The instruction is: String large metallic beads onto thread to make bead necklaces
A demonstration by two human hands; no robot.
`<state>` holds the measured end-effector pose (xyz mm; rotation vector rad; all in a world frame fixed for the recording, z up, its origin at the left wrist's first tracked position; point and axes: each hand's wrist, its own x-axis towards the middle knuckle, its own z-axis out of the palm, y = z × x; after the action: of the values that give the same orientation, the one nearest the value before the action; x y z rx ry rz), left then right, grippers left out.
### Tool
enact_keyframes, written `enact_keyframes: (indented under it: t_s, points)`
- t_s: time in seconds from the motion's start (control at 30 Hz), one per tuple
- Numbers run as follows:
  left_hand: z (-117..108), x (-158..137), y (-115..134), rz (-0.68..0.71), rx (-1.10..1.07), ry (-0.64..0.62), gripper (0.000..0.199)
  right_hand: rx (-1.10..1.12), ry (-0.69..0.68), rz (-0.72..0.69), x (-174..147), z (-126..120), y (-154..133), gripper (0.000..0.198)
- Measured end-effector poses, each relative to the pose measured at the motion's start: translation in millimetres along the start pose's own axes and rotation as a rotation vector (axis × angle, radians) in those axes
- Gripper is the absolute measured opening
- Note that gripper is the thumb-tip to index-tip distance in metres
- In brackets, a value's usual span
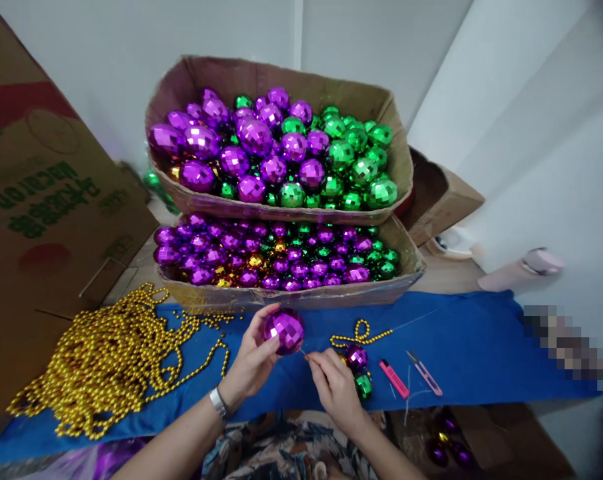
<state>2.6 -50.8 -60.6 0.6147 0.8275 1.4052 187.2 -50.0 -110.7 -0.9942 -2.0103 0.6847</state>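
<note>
My left hand (255,357), with a silver band at the wrist, grips a shiny purple faceted bauble (285,331) above the blue cloth. Close to the bauble's lower right, my right hand (334,383) is closed in a pinch on a thin pale string (303,351) that reaches the bauble. Beside the right hand lie a smaller purple bauble (356,357) and a green bauble (363,385), with a bit of gold partly hidden by the fingers. A short gold bead strand (362,335) lies just behind them, a thin line trailing from its right end.
Two stacked-looking cardboard boxes, an upper box (281,212) and a lower box (301,298), hold purple and green baubles. Gold bead chains (111,363) heap at left. A pink cutter (394,379), small snips (425,375) and a pink bottle (521,269) are at right.
</note>
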Motion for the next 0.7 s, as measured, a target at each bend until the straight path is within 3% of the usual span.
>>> enact_keyframes:
  t_s: [0.7]
  points:
    - [-7.2,-4.4,-1.9,-0.005,-0.024,0.011,0.061,0.023,-0.034,0.028,-2.0,0.5,-4.5,0.024]
